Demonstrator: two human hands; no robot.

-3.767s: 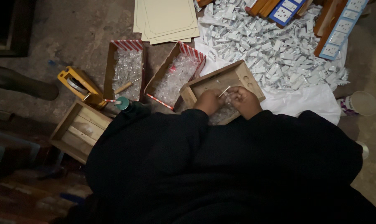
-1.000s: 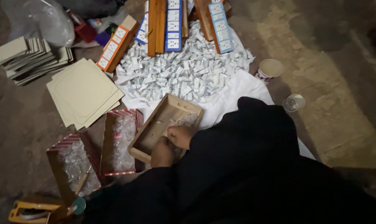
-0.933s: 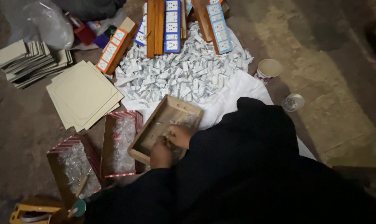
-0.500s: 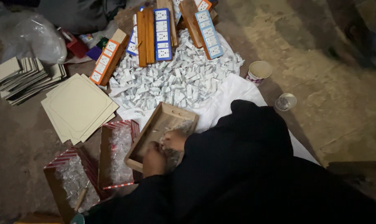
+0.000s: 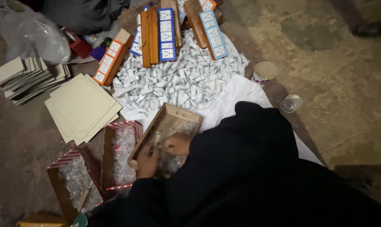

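Both hands, left hand [image 5: 147, 159] and right hand [image 5: 178, 143], reach into the wooden box [image 5: 167, 126] among small clear packets [image 5: 173, 157]; I cannot tell whether the fingers are together.

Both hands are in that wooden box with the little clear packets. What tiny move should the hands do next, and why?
Probably lift the left hand a little and pull one clear packet free. Both hands, the right hand too, rest low inside the shallow wooden box, right on the packets, but whether the fingers already pinch one is too blurred to tell.
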